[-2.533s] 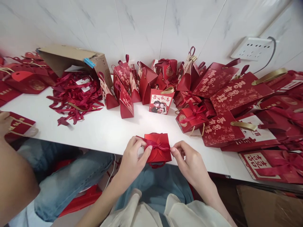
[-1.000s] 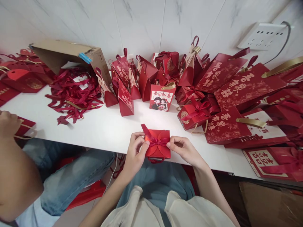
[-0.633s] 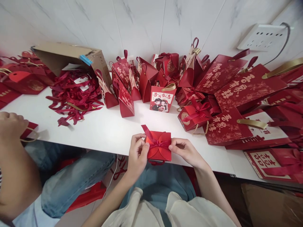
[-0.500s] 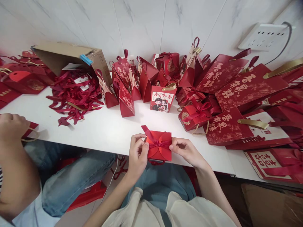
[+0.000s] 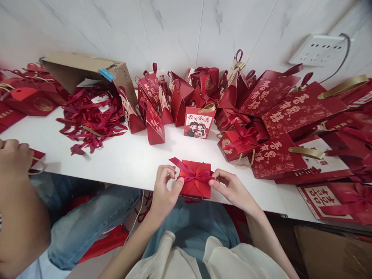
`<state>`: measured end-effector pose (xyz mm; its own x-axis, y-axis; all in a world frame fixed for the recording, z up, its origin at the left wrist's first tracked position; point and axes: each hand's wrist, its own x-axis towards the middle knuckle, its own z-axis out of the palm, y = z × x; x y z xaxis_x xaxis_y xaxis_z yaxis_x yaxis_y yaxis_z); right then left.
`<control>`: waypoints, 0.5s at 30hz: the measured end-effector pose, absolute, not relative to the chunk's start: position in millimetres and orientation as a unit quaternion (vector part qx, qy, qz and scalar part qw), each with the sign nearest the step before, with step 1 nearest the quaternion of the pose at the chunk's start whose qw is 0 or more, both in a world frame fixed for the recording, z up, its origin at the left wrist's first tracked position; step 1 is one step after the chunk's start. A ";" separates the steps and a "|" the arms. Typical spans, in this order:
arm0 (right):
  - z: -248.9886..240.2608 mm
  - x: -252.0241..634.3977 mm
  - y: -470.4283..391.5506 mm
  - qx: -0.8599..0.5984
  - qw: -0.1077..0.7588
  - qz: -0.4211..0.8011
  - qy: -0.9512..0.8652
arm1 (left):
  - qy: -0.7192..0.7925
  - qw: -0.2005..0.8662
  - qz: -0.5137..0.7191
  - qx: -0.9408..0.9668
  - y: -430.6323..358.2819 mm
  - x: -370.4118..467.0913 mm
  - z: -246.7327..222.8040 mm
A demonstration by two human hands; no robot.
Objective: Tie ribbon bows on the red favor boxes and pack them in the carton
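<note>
A small red gift box (image 5: pixel 195 190) rests at the table's front edge, its top closed by curved overlapping flaps. A dark red ribbon (image 5: pixel 190 175) is tied in a bow across it, one tail pointing up to the left. My right hand (image 5: pixel 231 188) pinches the bow's right end between thumb and finger. My left hand (image 5: pixel 165 192) is at the box's left side, its thumb touching the bow's left end, with the fingers raised and apart from it. A red cord handle (image 5: pixel 192 200) hangs at the near side of the box.
Several red gift boxes and bags crowd the right, such as a patterned bag (image 5: pixel 274 155). A picture box (image 5: pixel 199 124) stands ahead. Loose ribbons (image 5: pixel 93 120) spill from a cardboard box (image 5: pixel 87 62). At left, another person's hand (image 5: pixel 14 159) is near a red bag.
My left fingers have loosened and moved slightly left from the bow. My right hand still holds its end, and the bow's loops look more spread. The view has shifted slightly.
</note>
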<state>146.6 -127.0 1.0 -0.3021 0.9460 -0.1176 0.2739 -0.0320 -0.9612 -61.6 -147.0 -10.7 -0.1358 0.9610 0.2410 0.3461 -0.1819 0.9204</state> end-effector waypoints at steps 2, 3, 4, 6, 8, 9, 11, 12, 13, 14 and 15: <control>-2.2 148.8 -126.0 -0.516 0.346 0.502 -0.602 | 0.553 0.218 0.506 0.624 -146.0 -60.6 -3.3; -5.0 150.1 -124.8 -0.529 0.356 0.496 -0.590 | 0.544 0.188 0.490 0.655 -144.7 -59.6 0.9; -8.2 151.5 -123.3 -0.540 0.357 0.497 -0.578 | 0.532 0.173 0.463 0.687 -142.8 -58.4 5.0; -14.1 154.0 -120.8 -0.547 0.335 0.531 -0.554 | 0.509 0.172 0.409 0.737 -138.3 -55.7 11.0; -17.4 155.7 -119.7 -0.528 0.307 0.588 -0.531 | 0.500 0.177 0.376 0.760 -134.2 -53.5 12.7; -18.0 156.3 -119.5 -0.515 0.302 0.613 -0.517 | 0.499 0.177 0.366 0.765 -132.8 -52.6 12.1; -17.7 157.2 -118.9 -0.502 0.315 0.644 -0.484 | 0.502 0.176 0.356 0.768 -131.3 -51.5 9.2; -17.3 157.8 -118.0 -0.500 0.327 0.650 -0.470 | 0.504 0.177 0.354 0.767 -131.2 -51.1 7.4; -16.7 158.5 -116.4 -0.497 0.336 0.655 -0.460 | 0.506 0.177 0.352 0.767 -131.5 -51.0 5.8; -16.1 159.4 -114.2 -0.495 0.345 0.656 -0.453 | 0.507 0.178 0.352 0.767 -131.9 -50.9 4.5; -15.6 160.4 -111.4 -0.495 0.355 0.655 -0.448 | 0.508 0.178 0.352 0.765 -132.4 -50.9 3.3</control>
<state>160.4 -111.4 -15.6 -0.2582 0.9078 -0.3305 -0.0209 -0.3472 -0.9375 -50.9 -132.4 3.3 0.2349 0.9038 0.3578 0.6523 -0.4195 0.6313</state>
